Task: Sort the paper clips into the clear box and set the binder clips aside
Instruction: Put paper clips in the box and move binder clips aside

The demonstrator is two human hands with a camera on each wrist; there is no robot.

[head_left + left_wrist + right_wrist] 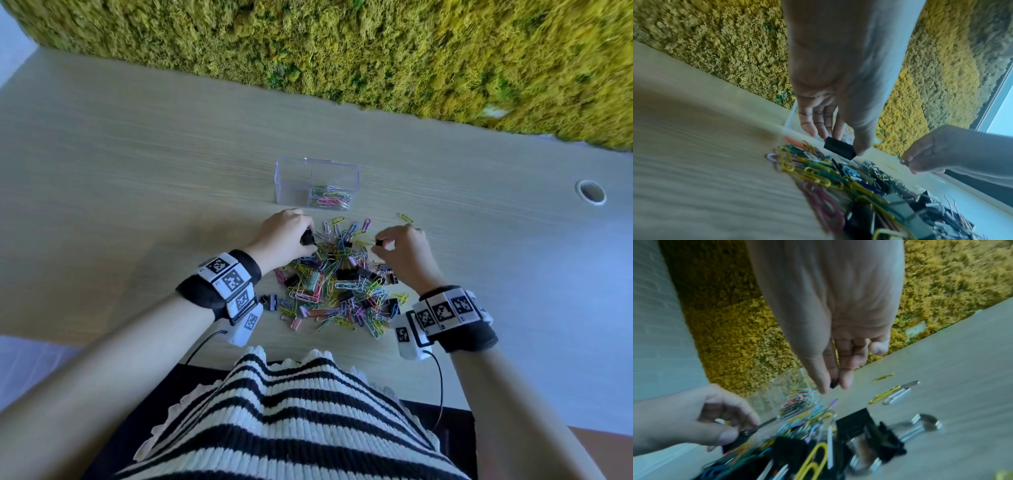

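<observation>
A heap of coloured paper clips and binder clips point(342, 287) lies on the wooden table in front of me. Behind it stands the clear box point(317, 183), with several paper clips in its right half. My left hand point(291, 236) is over the heap's far left edge and pinches a black binder clip point(839, 150) between thumb and fingers. My right hand point(397, 246) hovers over the heap's far right side and pinches a small black binder clip point(833, 384) at its fingertips.
A stray yellow paper clip point(406, 217) lies to the right of the heap. A round cable hole point(591, 192) sits in the table at the far right. A moss wall point(342, 44) runs along the table's back edge.
</observation>
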